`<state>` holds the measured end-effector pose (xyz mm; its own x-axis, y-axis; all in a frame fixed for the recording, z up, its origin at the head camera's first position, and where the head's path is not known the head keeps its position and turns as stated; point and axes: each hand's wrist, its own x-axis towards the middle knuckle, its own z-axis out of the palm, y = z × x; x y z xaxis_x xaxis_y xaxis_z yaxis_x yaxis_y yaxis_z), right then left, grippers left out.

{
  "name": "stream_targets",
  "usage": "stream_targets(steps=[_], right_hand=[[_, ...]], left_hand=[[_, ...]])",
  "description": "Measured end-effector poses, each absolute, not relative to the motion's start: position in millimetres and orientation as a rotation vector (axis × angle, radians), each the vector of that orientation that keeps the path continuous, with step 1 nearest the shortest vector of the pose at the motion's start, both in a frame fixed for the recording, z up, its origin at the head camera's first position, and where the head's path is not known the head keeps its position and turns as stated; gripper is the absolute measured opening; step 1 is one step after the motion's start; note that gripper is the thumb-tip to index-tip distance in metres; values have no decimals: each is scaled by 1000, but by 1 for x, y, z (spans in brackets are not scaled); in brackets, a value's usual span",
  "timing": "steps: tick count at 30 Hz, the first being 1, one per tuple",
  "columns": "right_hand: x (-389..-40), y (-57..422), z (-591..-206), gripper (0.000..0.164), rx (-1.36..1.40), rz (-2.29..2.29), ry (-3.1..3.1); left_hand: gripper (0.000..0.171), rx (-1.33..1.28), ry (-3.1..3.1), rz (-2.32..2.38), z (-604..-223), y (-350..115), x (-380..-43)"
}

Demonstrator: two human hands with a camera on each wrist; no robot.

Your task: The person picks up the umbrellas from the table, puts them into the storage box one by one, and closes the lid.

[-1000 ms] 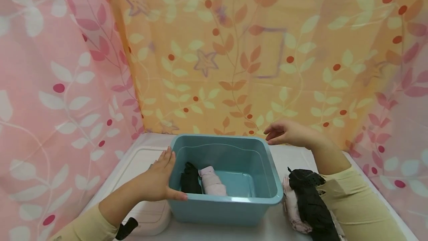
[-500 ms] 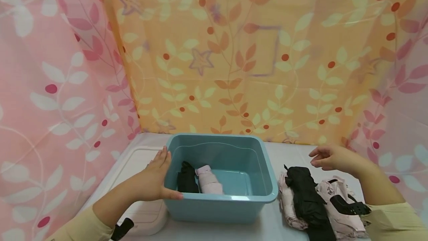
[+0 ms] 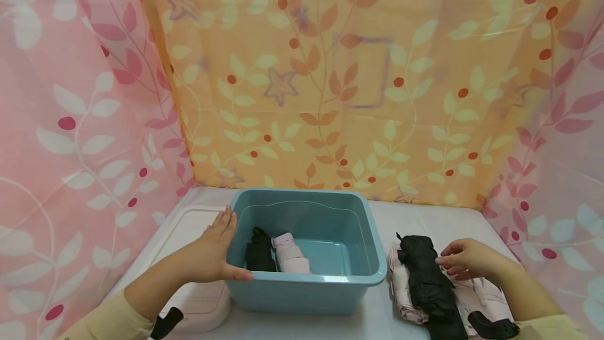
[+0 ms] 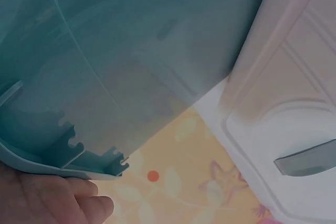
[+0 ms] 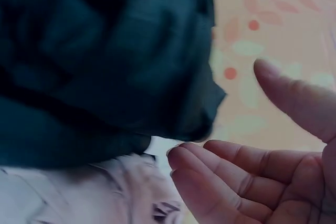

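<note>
A blue plastic bin (image 3: 306,295) stands mid-table with a rolled black cloth (image 3: 260,251) and a rolled pale pink cloth (image 3: 290,254) inside, toward its left. My left hand (image 3: 209,251) rests on the bin's left rim, fingers stretched along the side and thumb on the front rim. To the right of the bin, my right hand (image 3: 476,260) is over the folded clothes, thumb and fingers apart and holding nothing. Its fingertips are right at the edge of a folded black garment (image 5: 105,51), which lies between two pale pink folded garments (image 3: 401,290) (image 3: 491,295).
A white lid (image 3: 198,303) lies flat left of the bin, partly under my left forearm; its grey latch (image 4: 307,158) shows in the left wrist view. Patterned curtains (image 3: 283,135) enclose the white table (image 3: 396,214) at the back and both sides.
My right hand has moved from beside the bin's back right corner, out to the right and down to the folded clothes. The left hand stays on the rim; the view has shifted slightly.
</note>
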<state>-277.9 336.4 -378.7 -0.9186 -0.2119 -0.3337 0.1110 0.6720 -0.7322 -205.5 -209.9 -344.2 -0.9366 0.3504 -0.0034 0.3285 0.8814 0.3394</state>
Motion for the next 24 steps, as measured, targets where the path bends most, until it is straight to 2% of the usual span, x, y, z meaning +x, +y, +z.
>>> stream_targets(steps=[11, 24], right_hand=[[-281, 320, -398, 52, 37, -1018, 2573], [-286, 312, -402, 48, 89, -1044, 2544]], left_hand=[[130, 530, 2972, 526, -343, -209, -205], [130, 535, 2976, 529, -342, -208, -205]])
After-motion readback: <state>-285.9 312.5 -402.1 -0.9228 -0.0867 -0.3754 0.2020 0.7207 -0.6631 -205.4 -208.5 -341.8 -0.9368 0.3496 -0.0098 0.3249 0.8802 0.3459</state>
